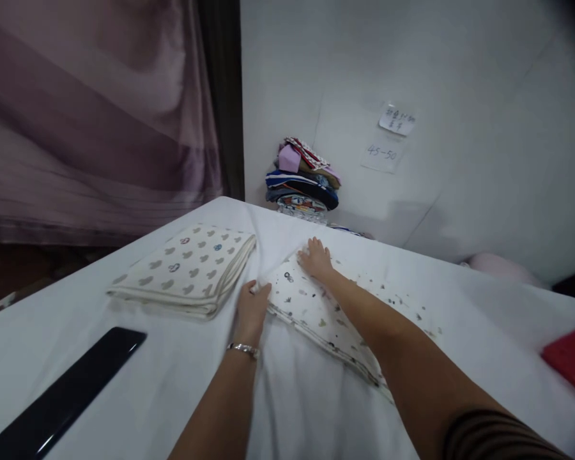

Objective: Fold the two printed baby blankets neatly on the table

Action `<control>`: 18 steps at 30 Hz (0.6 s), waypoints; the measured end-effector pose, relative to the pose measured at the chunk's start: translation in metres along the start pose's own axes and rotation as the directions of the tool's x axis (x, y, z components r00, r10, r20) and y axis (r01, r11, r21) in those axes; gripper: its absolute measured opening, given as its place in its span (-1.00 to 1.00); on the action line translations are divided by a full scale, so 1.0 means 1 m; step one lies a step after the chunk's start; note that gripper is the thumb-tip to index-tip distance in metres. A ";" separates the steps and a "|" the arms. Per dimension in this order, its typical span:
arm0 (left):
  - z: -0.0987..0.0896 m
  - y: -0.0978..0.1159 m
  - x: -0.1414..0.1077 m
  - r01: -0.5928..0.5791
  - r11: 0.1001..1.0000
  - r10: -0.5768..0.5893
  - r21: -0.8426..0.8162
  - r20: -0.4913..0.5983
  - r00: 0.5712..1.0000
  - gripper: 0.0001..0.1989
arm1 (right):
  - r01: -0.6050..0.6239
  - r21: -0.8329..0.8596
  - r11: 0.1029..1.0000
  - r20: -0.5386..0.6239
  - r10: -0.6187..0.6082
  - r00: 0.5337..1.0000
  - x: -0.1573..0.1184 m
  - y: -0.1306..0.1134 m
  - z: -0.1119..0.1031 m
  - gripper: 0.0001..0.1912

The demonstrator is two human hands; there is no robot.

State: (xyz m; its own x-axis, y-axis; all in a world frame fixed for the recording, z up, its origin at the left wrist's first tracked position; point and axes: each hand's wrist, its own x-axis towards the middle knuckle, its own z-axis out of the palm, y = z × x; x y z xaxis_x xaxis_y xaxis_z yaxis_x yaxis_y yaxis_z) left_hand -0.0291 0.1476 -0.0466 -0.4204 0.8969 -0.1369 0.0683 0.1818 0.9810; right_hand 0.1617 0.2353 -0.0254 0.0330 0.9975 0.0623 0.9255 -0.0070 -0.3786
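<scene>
A white cloth [311, 306] with small scattered prints lies folded in layers on the white-covered table. At its near left corner, my left hand [252, 306] pinches the edge between thumb and fingers; a silver bracelet circles that wrist. My right hand [315, 259] rests flat on the cloth's far left corner with its fingers spread. To the left lies a second folded cloth [186, 262], cream with grey mushroom-like prints and a grey border; neither hand touches it. My right forearm hides part of the printed cloth.
A glossy black strip [71, 390] lies at the table's near left. Folded textiles [301, 176] are stacked beyond the far edge against the wall. Something red [572, 358] is at the right edge. Two paper notes [397, 120] hang on the wall, and a pinkish curtain [96, 128] hangs left.
</scene>
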 end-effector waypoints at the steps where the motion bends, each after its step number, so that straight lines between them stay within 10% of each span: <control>1: 0.000 0.002 0.000 0.031 0.999 -0.031 -0.007 0.002 1.000 -0.48 | 0.001 0.001 1.000 -0.004 -0.001 1.000 -0.003 -0.001 0.000 -0.32; 13: 0.009 0.007 0.007 0.033 0.974 -0.039 -0.223 -0.026 0.999 -0.51 | 0.082 0.080 0.993 0.016 -0.084 0.996 -0.053 -0.006 -0.007 -0.39; 16: 0.010 0.015 0.001 -0.006 0.978 0.005 -0.207 -0.003 1.000 -0.49 | -0.033 0.366 0.930 0.055 0.013 0.998 -0.063 -0.001 -0.015 -0.45; 18: 0.011 0.023 -0.008 -0.073 0.988 0.073 -0.138 -0.007 0.997 -0.47 | -0.160 0.678 0.718 0.066 0.158 0.985 -0.067 0.003 -0.025 -0.49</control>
State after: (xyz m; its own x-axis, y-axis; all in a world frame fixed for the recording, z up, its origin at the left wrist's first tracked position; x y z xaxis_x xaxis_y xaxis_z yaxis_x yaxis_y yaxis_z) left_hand -0.0140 0.1488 -0.0241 -0.4206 0.9050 -0.0638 -0.0264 0.0581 0.9980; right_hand 0.1717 0.1670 -0.0078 0.1533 0.9864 -0.0595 0.4031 -0.1174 -0.9076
